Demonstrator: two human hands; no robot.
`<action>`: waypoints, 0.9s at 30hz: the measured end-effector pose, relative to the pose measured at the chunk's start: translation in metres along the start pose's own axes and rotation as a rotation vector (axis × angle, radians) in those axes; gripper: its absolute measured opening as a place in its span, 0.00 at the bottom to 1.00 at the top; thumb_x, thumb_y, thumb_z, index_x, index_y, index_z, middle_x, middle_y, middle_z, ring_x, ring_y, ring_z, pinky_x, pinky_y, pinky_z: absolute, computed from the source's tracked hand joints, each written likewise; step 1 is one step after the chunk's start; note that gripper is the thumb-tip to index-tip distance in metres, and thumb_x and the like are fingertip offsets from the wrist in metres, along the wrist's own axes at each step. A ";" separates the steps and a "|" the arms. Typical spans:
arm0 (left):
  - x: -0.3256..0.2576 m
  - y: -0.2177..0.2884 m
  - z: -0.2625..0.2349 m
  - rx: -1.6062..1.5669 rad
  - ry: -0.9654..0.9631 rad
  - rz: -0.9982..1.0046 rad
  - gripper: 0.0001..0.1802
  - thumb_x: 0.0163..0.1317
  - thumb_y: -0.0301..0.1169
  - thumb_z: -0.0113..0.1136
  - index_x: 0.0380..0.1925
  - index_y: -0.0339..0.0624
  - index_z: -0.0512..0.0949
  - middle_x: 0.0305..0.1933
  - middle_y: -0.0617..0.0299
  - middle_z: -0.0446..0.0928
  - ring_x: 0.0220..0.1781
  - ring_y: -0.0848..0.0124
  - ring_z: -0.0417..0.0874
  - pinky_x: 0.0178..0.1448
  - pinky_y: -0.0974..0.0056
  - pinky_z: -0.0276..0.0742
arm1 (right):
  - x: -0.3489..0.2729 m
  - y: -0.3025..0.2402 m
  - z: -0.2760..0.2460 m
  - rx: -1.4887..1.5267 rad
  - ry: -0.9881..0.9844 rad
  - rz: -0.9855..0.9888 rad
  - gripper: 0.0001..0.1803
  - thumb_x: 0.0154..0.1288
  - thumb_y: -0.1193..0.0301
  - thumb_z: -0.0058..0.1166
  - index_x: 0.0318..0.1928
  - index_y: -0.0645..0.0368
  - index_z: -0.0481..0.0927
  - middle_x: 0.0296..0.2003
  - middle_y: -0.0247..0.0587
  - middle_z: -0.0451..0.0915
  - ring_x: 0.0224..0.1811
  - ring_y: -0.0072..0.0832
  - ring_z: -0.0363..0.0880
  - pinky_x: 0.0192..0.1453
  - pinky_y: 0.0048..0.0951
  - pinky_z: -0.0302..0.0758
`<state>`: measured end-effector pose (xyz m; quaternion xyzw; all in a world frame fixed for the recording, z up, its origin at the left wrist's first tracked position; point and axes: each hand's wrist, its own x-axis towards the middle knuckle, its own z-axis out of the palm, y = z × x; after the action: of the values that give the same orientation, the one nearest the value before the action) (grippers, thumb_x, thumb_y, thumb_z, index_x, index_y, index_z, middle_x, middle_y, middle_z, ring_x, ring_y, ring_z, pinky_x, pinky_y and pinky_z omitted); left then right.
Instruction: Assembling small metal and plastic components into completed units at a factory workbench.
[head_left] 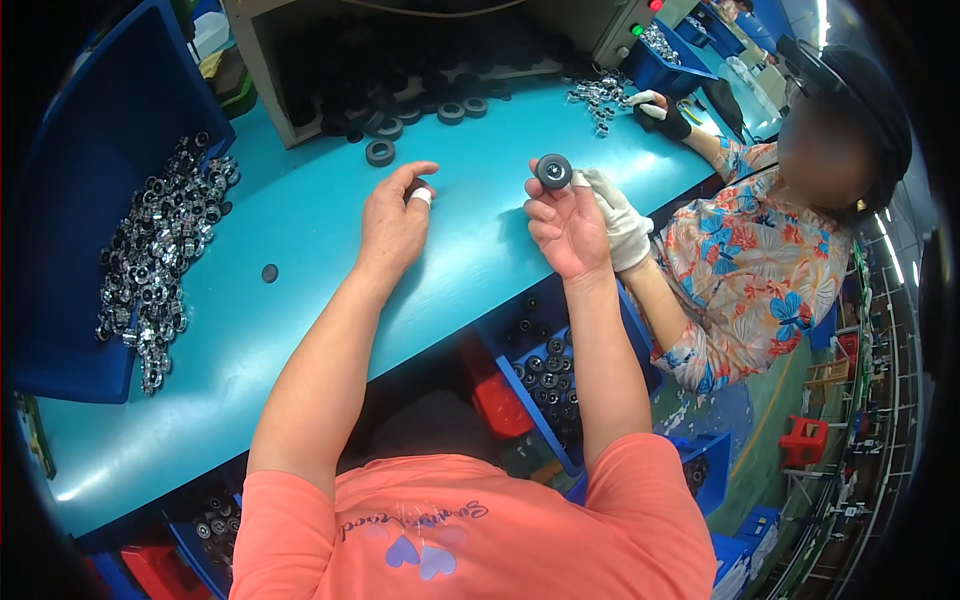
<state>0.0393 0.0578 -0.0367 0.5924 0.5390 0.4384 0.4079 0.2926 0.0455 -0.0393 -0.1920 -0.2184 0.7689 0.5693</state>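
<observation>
My right hand is raised over the table, palm up. Thumb and fingers pinch a small toy wheel, a black tyre around a silver hub. To its left, my left hand is curled above the table, with white tape around the thumb. Between its thumb and forefinger sits a black tyre, mostly hidden by the fingers. Loose black tyres lie just beyond this hand. A heap of shiny silver hubs spills from a tipped blue bin at the left.
A co-worker's white-gloved hand is close beside my right hand. Beyond, an open metal box holds many tyres. A small black disc lies on the turquoise table. Below the table edge, a blue crate contains finished-looking wheels.
</observation>
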 end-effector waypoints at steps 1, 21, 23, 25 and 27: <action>0.000 0.000 0.000 -0.004 0.002 0.002 0.17 0.71 0.23 0.52 0.57 0.42 0.80 0.49 0.53 0.83 0.52 0.62 0.83 0.62 0.59 0.77 | 0.000 0.000 0.000 0.000 0.002 -0.005 0.27 0.83 0.53 0.38 0.64 0.62 0.74 0.47 0.40 0.80 0.32 0.20 0.68 0.29 0.19 0.66; 0.002 -0.003 0.000 0.037 -0.006 0.062 0.19 0.65 0.19 0.52 0.53 0.41 0.83 0.52 0.50 0.83 0.56 0.55 0.82 0.63 0.56 0.76 | -0.014 0.013 0.030 -1.928 0.343 -0.539 0.14 0.67 0.74 0.56 0.52 0.60 0.83 0.22 0.45 0.82 0.24 0.38 0.83 0.35 0.39 0.79; 0.001 -0.004 -0.001 0.077 0.000 0.097 0.19 0.63 0.18 0.52 0.52 0.43 0.83 0.51 0.52 0.83 0.56 0.54 0.81 0.63 0.55 0.75 | -0.019 0.020 0.031 -1.873 0.386 -0.517 0.13 0.66 0.74 0.59 0.51 0.58 0.84 0.24 0.43 0.82 0.25 0.36 0.83 0.35 0.37 0.79; 0.000 -0.006 0.000 0.116 0.019 0.154 0.20 0.60 0.17 0.54 0.50 0.45 0.84 0.49 0.53 0.83 0.56 0.54 0.80 0.63 0.54 0.73 | -0.022 0.024 0.032 -1.841 0.405 -0.518 0.13 0.65 0.74 0.61 0.50 0.57 0.86 0.27 0.41 0.82 0.26 0.35 0.82 0.35 0.36 0.78; -0.002 -0.006 -0.001 0.311 -0.010 0.315 0.19 0.62 0.18 0.55 0.51 0.46 0.84 0.49 0.55 0.83 0.54 0.58 0.80 0.60 0.56 0.74 | -0.021 0.025 0.035 -1.831 0.394 -0.551 0.13 0.64 0.74 0.62 0.49 0.56 0.87 0.31 0.41 0.82 0.27 0.33 0.82 0.35 0.34 0.78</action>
<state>0.0367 0.0562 -0.0420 0.7272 0.4989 0.4054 0.2409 0.2598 0.0151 -0.0228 -0.6274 -0.6695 0.0960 0.3859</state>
